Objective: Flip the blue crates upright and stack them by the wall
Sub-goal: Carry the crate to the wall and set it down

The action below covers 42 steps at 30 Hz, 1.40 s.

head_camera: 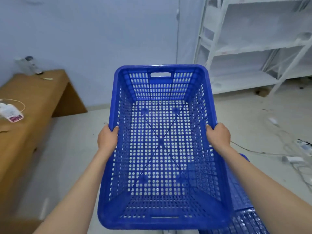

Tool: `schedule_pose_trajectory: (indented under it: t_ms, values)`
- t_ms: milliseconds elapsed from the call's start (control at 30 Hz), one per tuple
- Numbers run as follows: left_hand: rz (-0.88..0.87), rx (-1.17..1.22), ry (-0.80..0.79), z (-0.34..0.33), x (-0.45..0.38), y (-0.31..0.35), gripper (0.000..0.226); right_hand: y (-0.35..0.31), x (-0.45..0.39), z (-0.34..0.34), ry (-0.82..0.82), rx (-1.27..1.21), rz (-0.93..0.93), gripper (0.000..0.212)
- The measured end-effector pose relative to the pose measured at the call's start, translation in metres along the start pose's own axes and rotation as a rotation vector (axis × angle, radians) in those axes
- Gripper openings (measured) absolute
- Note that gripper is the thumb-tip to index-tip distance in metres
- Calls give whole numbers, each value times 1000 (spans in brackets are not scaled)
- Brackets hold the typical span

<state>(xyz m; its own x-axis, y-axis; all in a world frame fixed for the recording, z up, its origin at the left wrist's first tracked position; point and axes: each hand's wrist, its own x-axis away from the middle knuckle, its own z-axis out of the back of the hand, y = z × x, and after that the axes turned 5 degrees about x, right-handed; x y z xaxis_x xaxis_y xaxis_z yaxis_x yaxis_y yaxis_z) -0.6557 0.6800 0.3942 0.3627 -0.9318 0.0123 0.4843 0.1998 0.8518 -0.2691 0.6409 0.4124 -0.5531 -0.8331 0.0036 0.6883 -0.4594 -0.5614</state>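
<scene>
a: crate status? blue perforated plastic crate [160,149] is upright, open side up, held in the air in front of the person, long axis pointing at the pale blue wall [84,39].

b: hands?

a: left hand [108,137] closed on the left long rim, fingers curled over the edge. right hand [218,135] closed on the right long rim, same wrap. both grip toward the far half of the crate, so the near end hangs toward the body.

b: other crates?

a: second blue perforated crate [243,200] low at right, partly hidden behind the held one. can't tell its orientation.

b: risks?

a: my read: grip is forward of centre, near end could dip and catch on the second crate below. white cables and power strip on the floor [303,147] at right are a trip hazard if the person steps that way. no stack visible by the wall yet, so this one probably goes straight on the floor.

b: surface and room?

a: pale concrete-looking floor [76,141], dusty, small debris at right. brown wooden desk [33,102] at left against the wall, carrying a clear plastic bottle [27,65] and a white device with a pink label [11,114]. white metal shelving unit [253,48] at right, looks bare. floor at the wall between desk and shelving is open.
</scene>
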Motion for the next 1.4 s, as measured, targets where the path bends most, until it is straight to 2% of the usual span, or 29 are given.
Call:
schedule_pose_trajectory:
  t_ms: [333, 633, 800, 1000, 1400]
  values:
    - [89, -26, 166, -27, -168, 22, 37, -131, -182, -77, -80, -24, 133, 33]
    - [120, 0, 228, -76, -370, 21, 34, -252, -346, -178, -86, -6, 175, 35]
    - [157, 18, 198, -101, -484, 30, 33, -319, -428, -223, -74, 1, 167, 36]
    - [155, 3, 212, -136, -598, 52, 31, -375, -529, -274, -75, -7, 152, 39]
    - [347, 40, 256, -253, -800, 57, 34, -468, -770, -409, -226, 55, 285, 35]
